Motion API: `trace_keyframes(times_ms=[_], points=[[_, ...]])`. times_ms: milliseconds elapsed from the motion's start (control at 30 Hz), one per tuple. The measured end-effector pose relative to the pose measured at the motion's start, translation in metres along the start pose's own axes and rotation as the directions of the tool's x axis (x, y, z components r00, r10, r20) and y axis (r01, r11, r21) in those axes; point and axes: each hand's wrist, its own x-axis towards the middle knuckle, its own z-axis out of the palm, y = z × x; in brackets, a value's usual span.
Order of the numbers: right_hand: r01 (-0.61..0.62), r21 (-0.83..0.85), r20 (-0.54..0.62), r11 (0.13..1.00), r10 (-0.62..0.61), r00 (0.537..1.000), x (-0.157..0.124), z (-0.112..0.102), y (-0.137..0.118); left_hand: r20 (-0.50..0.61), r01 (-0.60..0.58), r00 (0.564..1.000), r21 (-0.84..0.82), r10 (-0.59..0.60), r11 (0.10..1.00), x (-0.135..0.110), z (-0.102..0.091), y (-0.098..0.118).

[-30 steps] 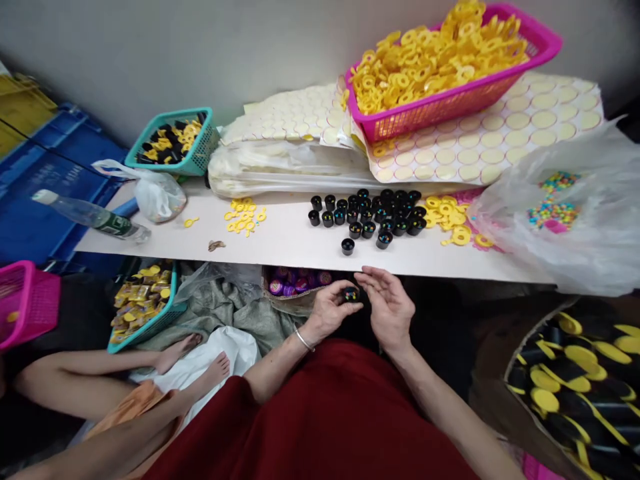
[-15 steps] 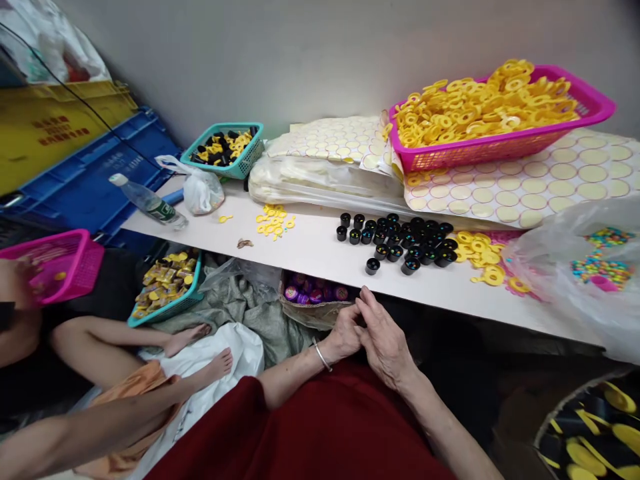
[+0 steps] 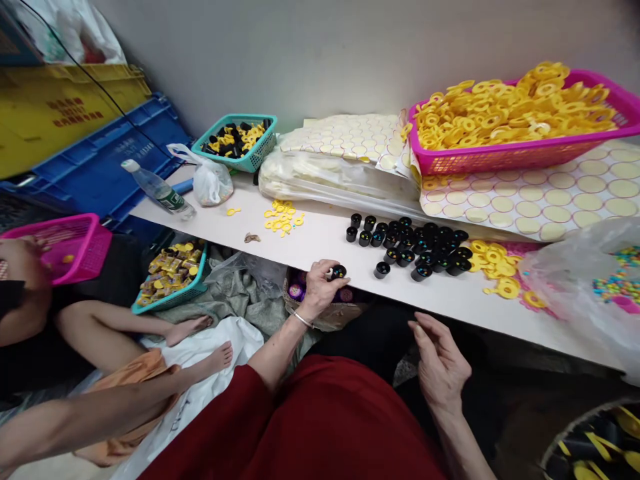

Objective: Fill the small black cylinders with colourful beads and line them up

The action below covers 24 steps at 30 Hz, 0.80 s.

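Observation:
My left hand (image 3: 320, 290) is closed around a small black cup (image 3: 339, 271) at the table's front edge, with colored beads showing in its mouth. My right hand (image 3: 443, 363) hangs below the edge, apart from the left. Its fingers are loosely bent, the thumb slightly off them, and I see nothing between them. Beyond my hands stands a cluster of black cups (image 3: 423, 247), several with colored beads inside. Yellow ring-shaped pieces with tabs (image 3: 495, 260) lie at the right of the cluster.
A pink basket (image 3: 475, 160) heaped with yellow pieces rests on sticker sheets (image 3: 545, 200). A bag of beads (image 3: 565, 267) lies at right. A bottle (image 3: 160, 190) and teal basket (image 3: 245, 160) stand left. Another person's legs (image 3: 115, 320) are at left, beside a pink basket (image 3: 90, 253).
My hands were together before the table edge. They have parted: the left has moved up and left and now holds a black cup, the right has moved to the right.

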Motion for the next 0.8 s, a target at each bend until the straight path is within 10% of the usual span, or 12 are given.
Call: trace_keyframes(times_ms=[400,533,800], points=[[-0.503,-0.018,-0.266,0.864,0.481,0.835,-0.027,-0.067,0.050,0.172,0.006,0.985,0.152,-0.032,0.988,0.066,0.016,-0.027],[-0.601,-0.006,-0.339,0.799,0.564,0.753,-0.040,-0.086,0.059,0.091,0.106,0.989,0.106,-0.116,0.989,0.108,0.001,-0.035],[-0.706,0.097,-0.335,0.702,0.691,0.641,-0.060,-0.101,0.098,-0.115,0.115,0.992,0.688,-0.049,0.717,0.184,-0.058,-0.037]])
